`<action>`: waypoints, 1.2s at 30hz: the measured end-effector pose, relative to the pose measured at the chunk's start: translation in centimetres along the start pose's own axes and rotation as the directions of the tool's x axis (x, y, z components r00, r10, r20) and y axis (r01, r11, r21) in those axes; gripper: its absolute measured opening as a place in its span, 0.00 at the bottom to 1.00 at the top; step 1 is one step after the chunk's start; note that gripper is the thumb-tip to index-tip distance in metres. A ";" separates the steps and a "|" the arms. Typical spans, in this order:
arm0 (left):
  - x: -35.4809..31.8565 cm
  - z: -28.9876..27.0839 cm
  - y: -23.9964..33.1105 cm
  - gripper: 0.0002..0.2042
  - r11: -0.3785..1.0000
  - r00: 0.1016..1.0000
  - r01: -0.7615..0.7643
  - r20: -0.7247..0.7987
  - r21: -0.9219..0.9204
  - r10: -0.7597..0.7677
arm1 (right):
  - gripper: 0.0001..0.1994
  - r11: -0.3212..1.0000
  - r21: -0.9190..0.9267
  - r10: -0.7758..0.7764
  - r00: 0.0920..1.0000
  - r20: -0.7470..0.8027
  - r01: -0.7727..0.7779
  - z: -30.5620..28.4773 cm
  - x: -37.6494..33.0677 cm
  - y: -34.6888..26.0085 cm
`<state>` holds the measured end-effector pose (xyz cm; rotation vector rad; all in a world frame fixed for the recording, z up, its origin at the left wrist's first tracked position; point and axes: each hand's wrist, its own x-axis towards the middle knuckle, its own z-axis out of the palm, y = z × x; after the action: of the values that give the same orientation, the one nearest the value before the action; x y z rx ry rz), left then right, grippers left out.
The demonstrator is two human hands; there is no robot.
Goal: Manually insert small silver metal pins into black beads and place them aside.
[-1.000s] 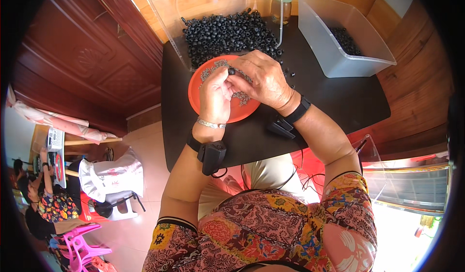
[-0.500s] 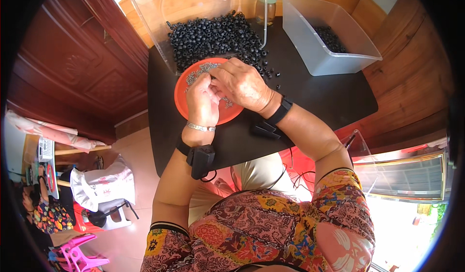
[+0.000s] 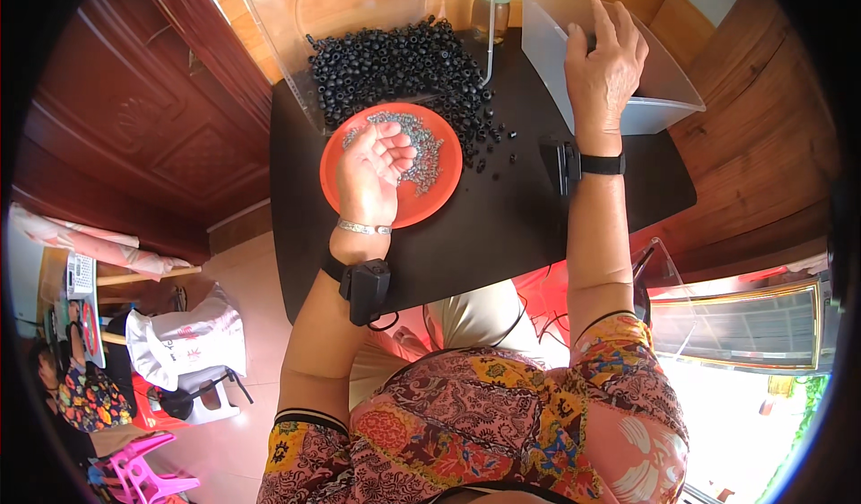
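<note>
My left hand (image 3: 369, 174) hovers palm-up over an orange-red round plate (image 3: 334, 186), its fingers curled in; whatever they hold, if anything, is too small to make out. Small grey metal-looking pieces (image 3: 420, 150) lie scattered on the plate. My right hand (image 3: 608, 69) is open above a translucent plastic bin (image 3: 659, 117), fingers spread and nothing visible in them. The hand hides most of the bin's inside. Behind the plate, a big heap of small black ring-like parts (image 3: 386, 69) spills from a clear tub (image 3: 273, 33) lying on its side.
Several loose black parts (image 3: 489, 134) dot the dark tabletop (image 3: 430, 253). A jar with a pale green lid (image 3: 491, 11) stands between tub and bin. At the left, beyond the table, are a white bag (image 3: 188, 338), a pink stool (image 3: 148, 473) and another person (image 3: 90, 396).
My right hand has left the left hand at the plate, moved right and up over the bin, and spread its fingers. My left hand stays above the plate.
</note>
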<state>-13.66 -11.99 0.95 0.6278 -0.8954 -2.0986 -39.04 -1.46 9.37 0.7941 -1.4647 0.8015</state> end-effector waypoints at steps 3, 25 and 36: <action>-0.1 0.1 0.0 0.12 0.999 1.000 0.019 0.012 0.028 -0.019 | 0.08 0.989 0.131 0.047 0.986 0.162 -0.069 -0.1 -1.4 -1.1; 0.4 -0.4 -0.4 0.11 0.998 0.998 0.051 0.035 0.045 -0.053 | 0.08 0.911 0.243 -0.162 0.251 0.954 -0.334 4.1 -9.4 -2.1; 0.1 0.1 -0.4 0.14 0.989 0.992 0.092 0.076 0.120 -0.102 | 0.13 0.000 0.203 -0.494 0.177 0.851 -0.979 0.5 -6.3 -6.7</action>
<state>-13.94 -11.86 0.66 0.6608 -1.0586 -2.1841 -33.39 -5.32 3.25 2.4369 -2.1683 2.3768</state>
